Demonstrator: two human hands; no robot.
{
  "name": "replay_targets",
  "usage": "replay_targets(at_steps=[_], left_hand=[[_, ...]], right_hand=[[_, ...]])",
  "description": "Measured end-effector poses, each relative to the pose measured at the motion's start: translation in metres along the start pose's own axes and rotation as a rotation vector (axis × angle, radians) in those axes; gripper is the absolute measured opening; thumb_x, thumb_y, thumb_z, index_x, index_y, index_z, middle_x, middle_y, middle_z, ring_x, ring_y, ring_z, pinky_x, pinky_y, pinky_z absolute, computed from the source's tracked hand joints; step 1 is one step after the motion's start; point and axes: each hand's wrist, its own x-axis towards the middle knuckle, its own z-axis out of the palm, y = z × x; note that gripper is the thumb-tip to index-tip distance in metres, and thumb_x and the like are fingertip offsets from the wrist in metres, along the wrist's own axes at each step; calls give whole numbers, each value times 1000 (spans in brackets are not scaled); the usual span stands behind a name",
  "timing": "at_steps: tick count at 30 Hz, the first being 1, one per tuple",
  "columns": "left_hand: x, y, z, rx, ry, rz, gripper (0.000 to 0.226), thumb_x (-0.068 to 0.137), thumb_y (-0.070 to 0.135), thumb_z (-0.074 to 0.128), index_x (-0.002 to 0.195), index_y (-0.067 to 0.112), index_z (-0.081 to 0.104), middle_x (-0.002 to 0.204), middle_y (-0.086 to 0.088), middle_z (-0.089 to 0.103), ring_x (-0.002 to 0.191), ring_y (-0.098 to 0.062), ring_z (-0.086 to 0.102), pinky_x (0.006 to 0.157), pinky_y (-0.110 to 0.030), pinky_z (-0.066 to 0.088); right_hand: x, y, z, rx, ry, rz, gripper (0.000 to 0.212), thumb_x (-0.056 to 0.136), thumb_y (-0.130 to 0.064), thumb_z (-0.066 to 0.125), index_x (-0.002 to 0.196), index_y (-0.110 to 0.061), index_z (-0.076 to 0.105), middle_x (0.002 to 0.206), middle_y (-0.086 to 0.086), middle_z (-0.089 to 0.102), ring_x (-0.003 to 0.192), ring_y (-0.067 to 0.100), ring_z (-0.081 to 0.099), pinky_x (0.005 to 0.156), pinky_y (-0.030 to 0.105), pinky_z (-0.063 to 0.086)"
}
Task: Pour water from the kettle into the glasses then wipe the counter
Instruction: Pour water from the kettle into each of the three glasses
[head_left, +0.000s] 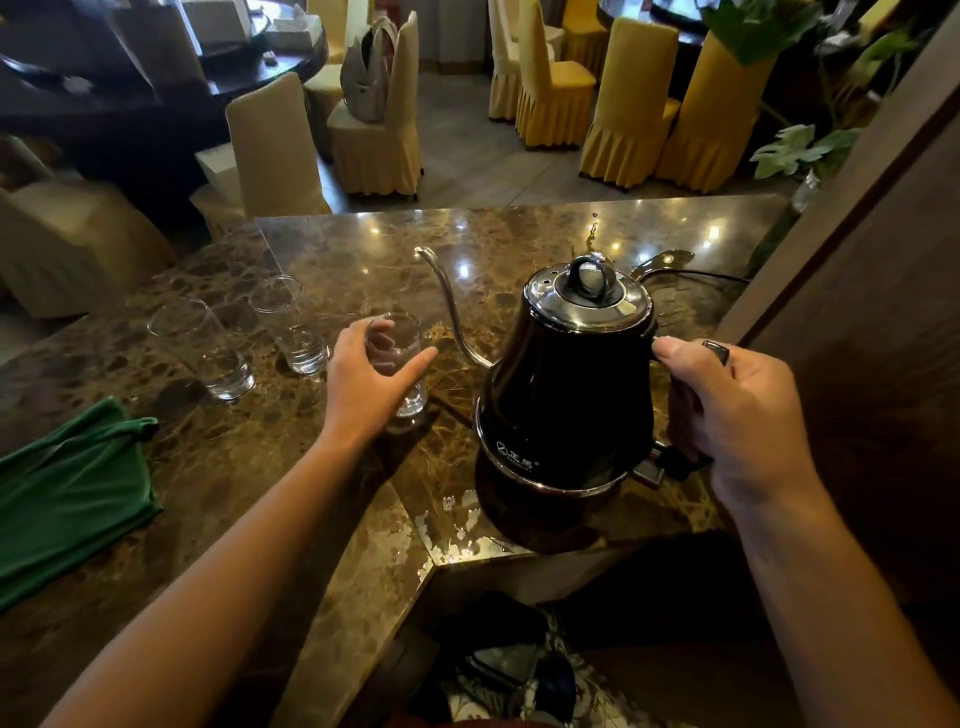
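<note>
Seen from the head camera, the right hand has its grip wrapped round the handle of the black kettle, thumb laid along the top; the kettle looks upright, and I cannot tell whether it rests on the marble worktop or is just lifted off it. Its thin gooseneck spout rises from the body and runs away from that grip, towards the person's left, and that is the line the pour turns on. At the far side of the spout from the grip, just beside its root, stands the nearest glass, and the left hand is cupped round it, fingers curled behind the wall and thumb in front, apparently holding it steady. I judge no water is running yet: the spout tip sits higher than the glass rim and beyond it, so the kettle would need to tip leftward to bring the tip over the mouth. Two more glasses wait farther left of the left grip, well apart from the kettle. A green cloth lies nearer the person, to the left of both grips, untouched.
</note>
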Motion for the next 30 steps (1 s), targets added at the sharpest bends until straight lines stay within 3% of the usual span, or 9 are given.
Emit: replay_targets(at_steps=[4, 9, 14, 19, 23, 26, 30], left_hand=[[-29, 2, -2, -66, -118, -22, 61, 77, 42, 83, 126, 20, 54, 117, 4, 64, 102, -3, 66, 81, -8, 51], [-36, 1, -5, -129, -130, -34, 64, 75, 42, 81, 127, 18, 52, 112, 8, 68, 103, 5, 65, 88, -9, 49], [-25, -8, -7, -141, -189, -36, 71, 75, 45, 80, 132, 18, 48, 115, 6, 66, 106, -6, 68, 96, -26, 53], [-12, -14, -11, -177, -230, -38, 70, 74, 43, 79, 130, 20, 45, 118, 3, 63, 112, -11, 66, 96, -25, 53], [-12, -18, -9, -193, -223, -22, 69, 76, 41, 80, 131, 18, 45, 117, 3, 63, 111, -9, 65, 96, -22, 53], [-12, -19, -8, -190, -224, -15, 68, 77, 40, 80, 131, 19, 44, 116, 5, 63, 110, -7, 65, 96, -20, 51], [-9, -21, -9, -176, -244, -9, 68, 77, 42, 79, 131, 21, 43, 115, 8, 63, 109, -1, 63, 95, -15, 49]], right_hand=[[4, -3, -2, -85, -28, -22, 77, 81, -45, 81, 69, 17, 37, 57, 26, 32, 48, 43, 24, 43, 44, 27], [7, -8, -2, -137, -57, -80, 57, 93, -21, 72, 60, 10, 38, 54, 11, 36, 49, 23, 32, 45, 25, 31], [9, -16, 1, -301, -92, -169, 57, 93, -21, 75, 53, 0, 40, 46, -3, 35, 43, 10, 31, 44, 25, 28], [17, -29, 8, -469, -112, -254, 63, 86, -43, 75, 53, -1, 43, 48, -4, 34, 47, 11, 32, 48, 31, 28], [18, -38, 15, -542, -110, -278, 60, 89, -38, 77, 51, -12, 39, 46, -9, 32, 46, 9, 31, 47, 29, 27], [19, -44, 20, -606, -115, -318, 61, 88, -42, 78, 53, -4, 44, 47, -1, 35, 46, 21, 34, 44, 35, 29], [22, -49, 30, -673, -103, -365, 60, 89, -40, 79, 54, -2, 47, 47, 4, 37, 47, 18, 36, 45, 32, 29]])
